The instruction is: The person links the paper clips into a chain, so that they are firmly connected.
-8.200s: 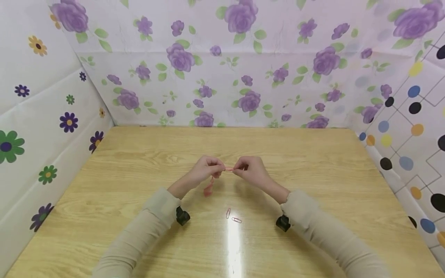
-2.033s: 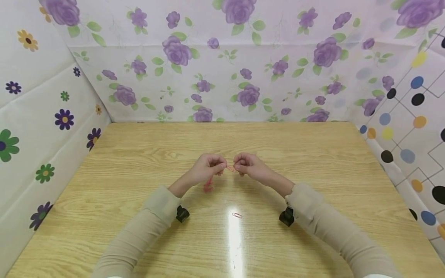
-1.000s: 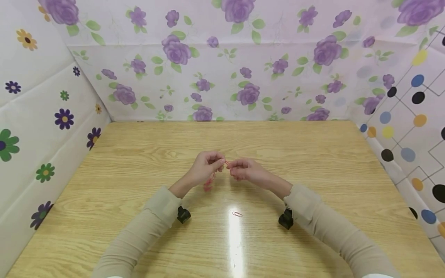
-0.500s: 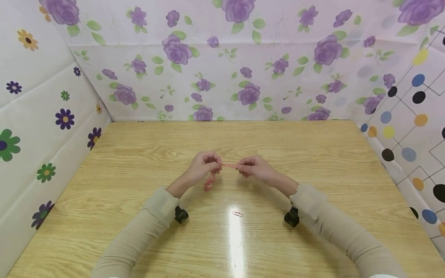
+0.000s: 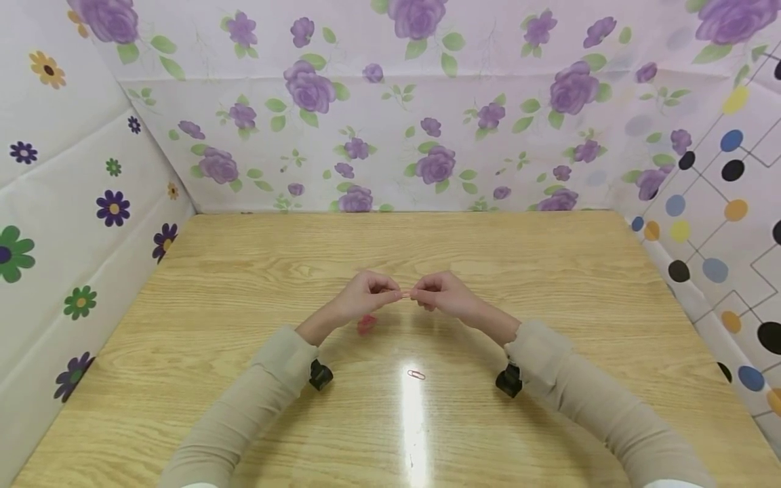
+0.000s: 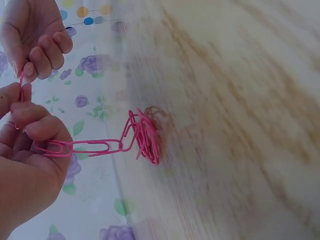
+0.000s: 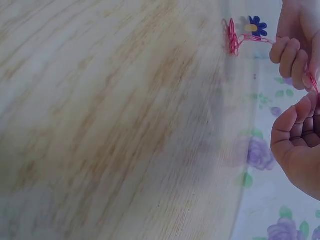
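My left hand (image 5: 365,298) and right hand (image 5: 447,298) meet fingertip to fingertip over the middle of the table. Between them they pinch a pink paper clip (image 6: 21,85), mostly covered by the fingers. From the curled fingers of the left hand hangs a chain of linked pink paper clips (image 6: 92,143). Its lower end is bunched into a heap (image 6: 147,137) at the tabletop, seen in both wrist views. Nearer the body, a single loose paper clip (image 5: 416,375) lies flat on the wood. Whether the pinched clip is hooked to another is hidden.
The wooden table (image 5: 256,251) is bounded by a purple-flowered sheet (image 5: 360,149) at the back and patterned sheets on both sides. A bright reflection runs down the front middle of the tabletop. Each wrist carries a small black camera (image 5: 320,375).
Two loose clips lay on the table 8.2 seconds ago; one lies there now. Half a second ago the hands stood farther apart with linked clips stretched between them; now they have come closer.
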`<state>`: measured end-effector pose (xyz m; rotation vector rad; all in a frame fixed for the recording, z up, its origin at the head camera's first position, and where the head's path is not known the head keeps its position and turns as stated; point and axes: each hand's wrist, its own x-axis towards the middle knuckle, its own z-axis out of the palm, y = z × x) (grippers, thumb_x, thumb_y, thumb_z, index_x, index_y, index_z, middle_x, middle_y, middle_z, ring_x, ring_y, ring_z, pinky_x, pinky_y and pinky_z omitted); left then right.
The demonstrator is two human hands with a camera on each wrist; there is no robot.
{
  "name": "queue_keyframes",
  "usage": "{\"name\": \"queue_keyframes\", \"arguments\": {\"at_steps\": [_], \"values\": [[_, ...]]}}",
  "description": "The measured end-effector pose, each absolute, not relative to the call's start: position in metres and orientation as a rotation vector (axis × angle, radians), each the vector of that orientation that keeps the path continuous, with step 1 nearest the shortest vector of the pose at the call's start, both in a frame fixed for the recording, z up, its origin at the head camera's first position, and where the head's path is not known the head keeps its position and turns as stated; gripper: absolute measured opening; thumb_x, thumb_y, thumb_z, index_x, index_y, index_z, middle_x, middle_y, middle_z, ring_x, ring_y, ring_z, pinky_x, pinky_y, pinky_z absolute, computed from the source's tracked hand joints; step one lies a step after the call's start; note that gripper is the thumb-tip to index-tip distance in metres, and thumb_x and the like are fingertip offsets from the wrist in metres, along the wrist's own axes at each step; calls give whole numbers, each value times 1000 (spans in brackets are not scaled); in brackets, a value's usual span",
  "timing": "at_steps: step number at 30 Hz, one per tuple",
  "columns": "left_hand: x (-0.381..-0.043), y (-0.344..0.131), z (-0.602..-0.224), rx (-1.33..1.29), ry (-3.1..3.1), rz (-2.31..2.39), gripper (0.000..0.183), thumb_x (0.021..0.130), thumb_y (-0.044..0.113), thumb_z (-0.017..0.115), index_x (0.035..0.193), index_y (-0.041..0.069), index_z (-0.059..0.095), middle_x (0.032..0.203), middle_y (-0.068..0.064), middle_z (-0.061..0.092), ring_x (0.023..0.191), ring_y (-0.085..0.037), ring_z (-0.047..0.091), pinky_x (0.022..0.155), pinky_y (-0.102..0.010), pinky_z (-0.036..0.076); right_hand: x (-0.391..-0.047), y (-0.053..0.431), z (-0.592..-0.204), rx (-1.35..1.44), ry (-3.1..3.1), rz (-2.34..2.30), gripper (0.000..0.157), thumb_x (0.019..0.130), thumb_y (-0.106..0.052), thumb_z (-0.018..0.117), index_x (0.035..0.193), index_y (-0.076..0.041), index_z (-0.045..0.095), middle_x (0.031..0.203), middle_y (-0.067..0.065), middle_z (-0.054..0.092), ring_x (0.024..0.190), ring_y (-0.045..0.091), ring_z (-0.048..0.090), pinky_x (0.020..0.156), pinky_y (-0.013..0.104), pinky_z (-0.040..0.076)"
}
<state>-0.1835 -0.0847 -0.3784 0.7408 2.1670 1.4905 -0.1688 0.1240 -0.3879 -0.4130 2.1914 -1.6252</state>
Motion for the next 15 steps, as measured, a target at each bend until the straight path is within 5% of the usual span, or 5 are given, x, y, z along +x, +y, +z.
{"name": "queue_keyframes", "arguments": {"at_steps": [6,15], "values": [[-193,-89,-396,716,2178,1522,22,92,9,53,93,-12,60,62,-2,48,55,-11,43,49,-24,38,-163,130,-399,-575,2274,-1501,19,89,-10,57,92,8,63,82,15,62,71,16,53,67,33,46],[-199,-94,-399,658,2188,1567,26,93,12,53,92,-13,59,68,-8,55,64,-24,51,57,-36,44,-138,136,-415,-837,2336,-1214,8,77,-1,69,85,-1,68,76,1,62,68,9,51,62,22,44]]}}
